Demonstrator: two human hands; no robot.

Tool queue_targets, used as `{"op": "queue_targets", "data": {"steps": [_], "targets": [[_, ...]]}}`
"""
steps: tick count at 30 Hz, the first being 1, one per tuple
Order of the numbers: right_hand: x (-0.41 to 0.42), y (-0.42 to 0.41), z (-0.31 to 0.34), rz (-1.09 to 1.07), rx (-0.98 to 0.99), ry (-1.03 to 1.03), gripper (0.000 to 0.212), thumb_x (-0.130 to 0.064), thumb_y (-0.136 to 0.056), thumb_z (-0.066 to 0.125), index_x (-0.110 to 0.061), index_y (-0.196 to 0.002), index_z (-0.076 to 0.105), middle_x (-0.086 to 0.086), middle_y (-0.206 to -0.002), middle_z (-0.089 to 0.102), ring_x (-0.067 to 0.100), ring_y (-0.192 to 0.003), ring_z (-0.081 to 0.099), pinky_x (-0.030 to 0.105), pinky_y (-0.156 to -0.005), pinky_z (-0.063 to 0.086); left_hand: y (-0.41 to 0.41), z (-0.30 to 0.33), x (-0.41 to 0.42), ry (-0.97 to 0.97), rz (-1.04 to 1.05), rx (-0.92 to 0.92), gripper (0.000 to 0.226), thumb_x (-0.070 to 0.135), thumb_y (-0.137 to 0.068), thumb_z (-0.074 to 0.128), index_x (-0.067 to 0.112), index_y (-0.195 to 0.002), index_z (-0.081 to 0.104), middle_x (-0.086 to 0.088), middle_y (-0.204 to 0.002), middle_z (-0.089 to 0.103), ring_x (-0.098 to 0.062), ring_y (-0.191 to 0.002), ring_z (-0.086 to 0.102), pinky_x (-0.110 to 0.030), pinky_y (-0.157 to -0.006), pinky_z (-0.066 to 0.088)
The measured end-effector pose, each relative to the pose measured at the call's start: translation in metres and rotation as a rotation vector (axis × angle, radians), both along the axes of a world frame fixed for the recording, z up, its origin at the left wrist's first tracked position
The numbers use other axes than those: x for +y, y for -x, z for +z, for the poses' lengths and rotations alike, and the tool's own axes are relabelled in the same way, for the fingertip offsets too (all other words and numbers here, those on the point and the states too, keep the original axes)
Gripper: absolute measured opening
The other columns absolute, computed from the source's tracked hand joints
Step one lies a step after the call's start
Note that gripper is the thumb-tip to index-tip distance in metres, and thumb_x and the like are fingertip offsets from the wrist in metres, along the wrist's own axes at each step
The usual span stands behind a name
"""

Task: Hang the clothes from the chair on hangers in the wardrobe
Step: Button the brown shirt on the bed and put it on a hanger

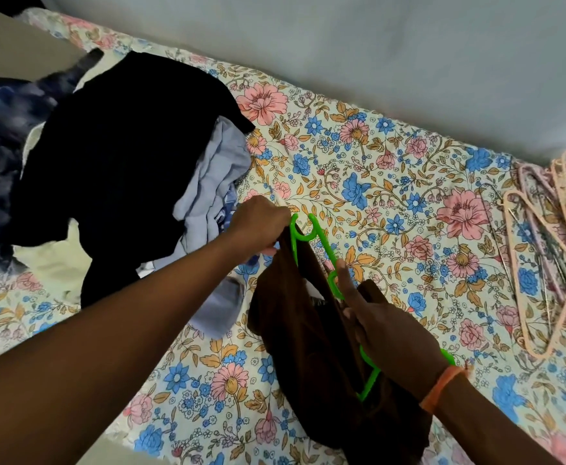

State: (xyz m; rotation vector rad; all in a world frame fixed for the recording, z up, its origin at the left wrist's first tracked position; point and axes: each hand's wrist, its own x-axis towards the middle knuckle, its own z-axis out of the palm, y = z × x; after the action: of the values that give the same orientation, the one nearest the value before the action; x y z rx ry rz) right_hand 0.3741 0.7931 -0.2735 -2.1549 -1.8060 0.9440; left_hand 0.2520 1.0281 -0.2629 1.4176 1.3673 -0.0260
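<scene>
Brown garment [312, 337]: dark brown cloth, bunched and creased, draped over a bright green hanger above the floral bedsheet [375, 156]; its lower part trails toward the near edge of the sheet.
Green hanger [322, 243]: glossy plastic with round cut-out loops along its arm; it runs slantwise through the brown garment, one looped end showing at the top, the other end showing past the right wrist.
Left hand [261, 226]: fingers curled tight, pinching the top edge of the brown garment beside the hanger's upper loop.
Right hand [385, 327]: fingers wrapped round the hanger's lower arm, forefinger stretched along the green plastic; an orange band [442, 385] circles the wrist.
Clothes pile [124, 156]: left of the brown garment on the sheet; a black garment lies on top, a pale blue one [214, 182] beneath it, blue patterned cloth [3, 129] at the far left.
Spare hangers [557, 250]: peach and pink, a loose overlapping heap on the sheet, well to the right of the brown garment.
Wall [375, 45]: plain grey, behind the sheet's far edge.
</scene>
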Motion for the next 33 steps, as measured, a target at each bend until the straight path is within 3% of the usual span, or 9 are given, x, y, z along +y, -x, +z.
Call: {"op": "queue_targets", "data": {"steps": [3,6,8,9,11,16,25,29,33], "targets": [[-0.004,-0.001,-0.002,0.085,-0.059,0.015,0.100,-0.018,-0.102,0.048,-0.041,-0.141,-0.041,-0.006,-0.081,0.061,0.008,-0.055,0.051,0.032,-0.058,0.056,0.008,0.007,0.002,-0.099,-0.081,0.002,0.031,0.022,-0.086,0.057,-0.005,-0.070,0.056,-0.018,-0.066,0.055,-0.023,-0.053,0.056,-0.042,-0.060,0.059],[-0.006,0.006,0.001,0.167,-0.118,0.082,0.094,-0.019,-0.104,0.044,-0.036,-0.142,-0.040,-0.003,-0.084,0.062,0.013,-0.058,0.055,0.028,-0.058,0.055,0.012,0.016,-0.004,-0.537,-0.426,0.154,0.045,0.033,-0.086,0.053,0.007,-0.054,0.038,-0.002,-0.051,0.036,-0.019,-0.049,0.037,-0.031,-0.052,0.038],[-0.004,0.014,-0.004,0.303,-0.238,0.078,0.075,-0.022,-0.099,0.056,-0.035,-0.153,0.006,-0.001,-0.073,0.062,0.013,-0.047,0.050,0.026,-0.044,0.047,0.000,0.029,-0.027,-0.749,-0.758,0.193,0.044,0.035,-0.093,0.050,0.012,-0.059,0.034,0.003,-0.060,0.038,-0.017,-0.062,0.045,-0.030,-0.063,0.038],[-0.001,0.019,-0.004,0.364,-0.289,0.065,0.052,-0.024,-0.090,0.070,-0.032,-0.135,0.046,-0.001,-0.060,0.059,0.013,-0.040,0.047,0.025,-0.038,0.040,-0.011,0.036,-0.045,-0.804,-0.933,0.167,0.040,0.035,-0.095,0.047,0.013,-0.064,0.036,0.003,-0.065,0.040,-0.019,-0.072,0.050,-0.032,-0.068,0.040],[0.008,0.025,-0.006,0.419,-0.371,0.054,0.016,-0.024,-0.079,0.080,-0.019,-0.087,0.067,0.001,-0.058,0.060,0.016,-0.042,0.055,0.026,-0.039,0.039,-0.032,0.044,-0.072,-0.822,-1.104,0.106,0.029,0.031,-0.097,0.049,0.015,-0.074,0.041,0.002,-0.068,0.040,-0.020,-0.077,0.050,-0.033,-0.071,0.040],[0.041,-0.007,0.003,0.200,-0.309,0.175,0.075,-0.010,-0.093,0.058,-0.022,-0.155,0.017,0.010,-0.105,0.063,0.022,-0.070,0.061,0.029,-0.061,0.054,-0.037,0.016,-0.038,-0.701,-0.739,0.192,0.022,0.031,-0.092,0.054,0.015,-0.078,0.049,0.003,-0.067,0.041,-0.022,-0.072,0.053,-0.030,-0.064,0.036],[0.042,-0.055,-0.054,-0.223,-0.147,0.185,0.052,-0.027,-0.083,0.078,-0.015,-0.128,0.056,0.008,-0.121,0.063,0.029,-0.110,0.058,0.040,-0.089,0.049,0.002,-0.068,-0.080,-0.403,-0.083,0.003,0.005,0.016,-0.097,0.053,0.013,-0.099,0.056,-0.002,-0.097,0.054,-0.016,-0.084,0.054,-0.031,-0.071,0.044],[-0.011,-0.068,-0.096,-0.570,-0.072,0.252,0.069,-0.037,-0.079,0.081,-0.012,-0.136,0.054,0.017,-0.132,0.055,0.037,-0.124,0.048,0.046,-0.105,0.037,0.026,-0.105,-0.149,-0.187,-0.296,0.079,0.025,0.009,-0.088,0.058,0.012,-0.113,0.059,-0.005,-0.110,0.058,-0.022,-0.101,0.059,-0.035,-0.085,0.050],[-0.025,-0.058,-0.120,-0.891,0.064,0.218,0.083,-0.026,-0.078,0.084,-0.008,-0.146,0.042,0.024,-0.147,0.031,0.038,-0.134,0.036,0.045,-0.111,0.034,0.018,-0.119,-0.193,-0.335,-0.538,0.204,0.051,0.034,-0.090,0.065,0.017,-0.135,0.047,-0.002,-0.132,0.048,-0.022,-0.121,0.046,-0.036,-0.098,0.044]]}}
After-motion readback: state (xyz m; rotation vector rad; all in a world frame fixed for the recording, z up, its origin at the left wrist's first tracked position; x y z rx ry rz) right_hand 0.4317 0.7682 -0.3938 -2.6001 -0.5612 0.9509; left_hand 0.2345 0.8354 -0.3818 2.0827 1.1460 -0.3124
